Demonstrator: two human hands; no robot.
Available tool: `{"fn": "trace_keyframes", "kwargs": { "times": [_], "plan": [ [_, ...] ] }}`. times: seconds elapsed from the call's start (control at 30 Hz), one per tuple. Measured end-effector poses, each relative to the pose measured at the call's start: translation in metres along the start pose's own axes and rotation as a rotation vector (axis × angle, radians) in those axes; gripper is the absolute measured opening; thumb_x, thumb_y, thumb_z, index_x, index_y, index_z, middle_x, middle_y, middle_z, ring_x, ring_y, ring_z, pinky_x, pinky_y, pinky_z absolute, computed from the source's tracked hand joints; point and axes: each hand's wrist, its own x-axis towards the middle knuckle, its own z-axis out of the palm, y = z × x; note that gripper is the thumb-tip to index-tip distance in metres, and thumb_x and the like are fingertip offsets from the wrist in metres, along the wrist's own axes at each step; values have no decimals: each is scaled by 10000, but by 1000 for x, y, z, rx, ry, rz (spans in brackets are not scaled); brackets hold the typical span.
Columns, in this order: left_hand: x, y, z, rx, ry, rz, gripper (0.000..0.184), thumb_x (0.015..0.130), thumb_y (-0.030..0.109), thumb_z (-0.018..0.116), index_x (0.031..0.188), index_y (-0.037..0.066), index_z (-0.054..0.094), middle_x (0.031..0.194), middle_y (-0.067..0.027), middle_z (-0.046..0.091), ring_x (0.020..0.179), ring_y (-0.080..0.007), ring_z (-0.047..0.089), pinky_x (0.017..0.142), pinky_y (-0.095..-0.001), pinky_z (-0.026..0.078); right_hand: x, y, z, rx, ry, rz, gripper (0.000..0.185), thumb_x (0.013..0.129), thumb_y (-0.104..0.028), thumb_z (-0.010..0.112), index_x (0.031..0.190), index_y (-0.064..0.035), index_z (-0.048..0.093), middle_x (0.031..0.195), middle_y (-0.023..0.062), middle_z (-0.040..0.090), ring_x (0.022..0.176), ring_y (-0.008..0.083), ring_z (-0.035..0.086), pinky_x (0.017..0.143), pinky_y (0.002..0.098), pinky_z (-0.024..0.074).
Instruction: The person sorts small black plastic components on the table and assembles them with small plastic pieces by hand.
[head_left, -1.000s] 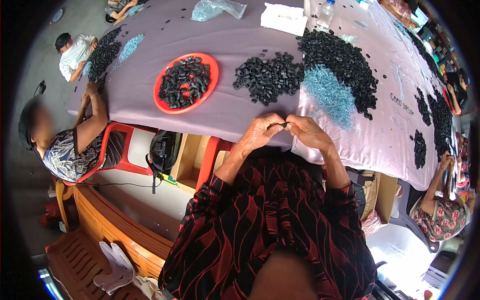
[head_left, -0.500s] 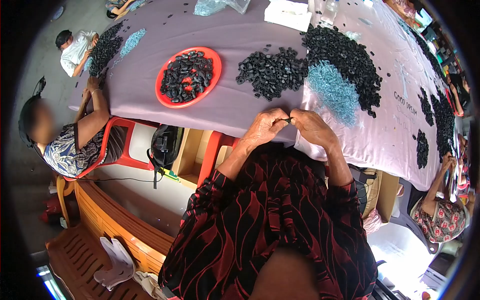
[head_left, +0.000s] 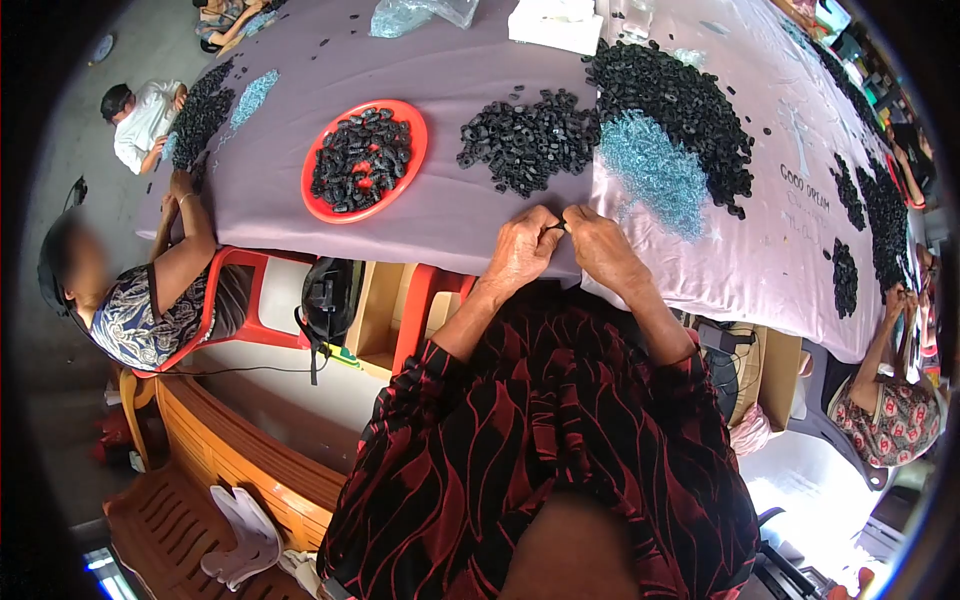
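Close together at the table's near edge, my left hand (head_left: 522, 246) and my right hand (head_left: 602, 248) pinch a small black piece (head_left: 560, 226) between their fingertips. Its details are too small to make out. Just beyond them lies a pile of black pieces (head_left: 528, 142) on the purple cloth (head_left: 260, 200). A bigger black pile (head_left: 680, 110) spreads to the right, with a heap of clear bluish pieces (head_left: 652, 175) against its near side. Left of these, a red plate (head_left: 422, 150) holds many black pieces.
A plastic bag (head_left: 420, 14) and a white box (head_left: 556, 28) are at the far edge. At left a person (head_left: 140, 290) sits on a red chair (head_left: 262, 290); another (head_left: 146, 125) is farther off. A person's patterned clothing (head_left: 890, 418) shows at right. Cardboard boxes (head_left: 385, 310) stand below the table.
The view has shifted slightly. My hands stay together at the table edge around the black piece, with my fingers and wrists turned a little differently.
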Motion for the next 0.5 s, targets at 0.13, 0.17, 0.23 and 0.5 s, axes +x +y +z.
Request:
{"fn": "trace_keyframes", "kwargs": {
  "times": [0.13, 0.17, 0.23, 0.5],
  "plan": [
    [1, -2, 0, 20, 30, 1, 91, 738, 6, 598, 760, 0, 510, 710, -160, 555, 667, -344, 563, 594, -396, 441, 1, 3, 9, -56, 84, -48, 143, 705, 50, 499, 847, 38, 489, 824, 191, 557, 811, 328, 588, 688, 384, 492],
    [1, -3, 1, 21, 31, 1, 91, 738, 6, 598, 760, 0, 510, 710, -160, 555, 667, -344, 563, 594, -396, 441, 2, 2, 10, -55, 84, -49, 143, 705, 50, 499, 847, 38, 489, 824, 191, 557, 811, 328, 588, 688, 384, 492],
    [1, -4, 4, 35, 74, -8, 104, 733, 8, 605, 750, 1, 503, 692, -155, 550, 632, -341, 553, 574, -394, 439, 1, 0, 13, -108, 79, -1, 129, 724, 34, 499, 852, 39, 485, 810, 202, 553, 757, 330, 597, 661, 375, 501],
    [4, 0, 3, -15, 62, -95, 135, 742, 29, 644, 726, 13, 511, 659, -121, 567, 562, -245, 559, 527, -351, 433, -1, 0, 7, 18, 78, 34, 107, 770, 29, 461, 875, 50, 457, 799, 232, 537, 751, 378, 578, 661, 405, 491]
  ]
}}
